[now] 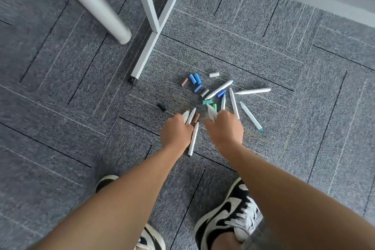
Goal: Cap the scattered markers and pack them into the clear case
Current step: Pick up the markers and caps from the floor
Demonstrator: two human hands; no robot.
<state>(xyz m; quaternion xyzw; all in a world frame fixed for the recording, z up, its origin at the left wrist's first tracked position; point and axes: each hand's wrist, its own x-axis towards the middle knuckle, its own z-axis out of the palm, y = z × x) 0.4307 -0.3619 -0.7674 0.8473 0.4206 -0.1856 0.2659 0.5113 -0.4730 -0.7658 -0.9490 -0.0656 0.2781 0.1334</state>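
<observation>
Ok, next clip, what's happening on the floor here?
A person is bent over a grey carpet, reaching both hands into a scatter of white markers and loose caps. The left hand grips white markers; the right hand grips another marker. Blue caps and several uncapped markers lie loose beyond. No clear case is in view.

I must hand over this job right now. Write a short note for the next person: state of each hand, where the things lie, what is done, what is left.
Left hand: fingers curled down on white marker barrels on the grey carpet; the actual grip is hidden.
Right hand: holds a white marker at the pile's near edge.
Things: other white uncapped markers lie scattered to the right; loose blue caps, green caps, brown caps, one white cap and one black cap lie beyond the hands.
Done: no marker looks capped.
Left: cap all markers and pack them; the clear case is not in view.
</observation>
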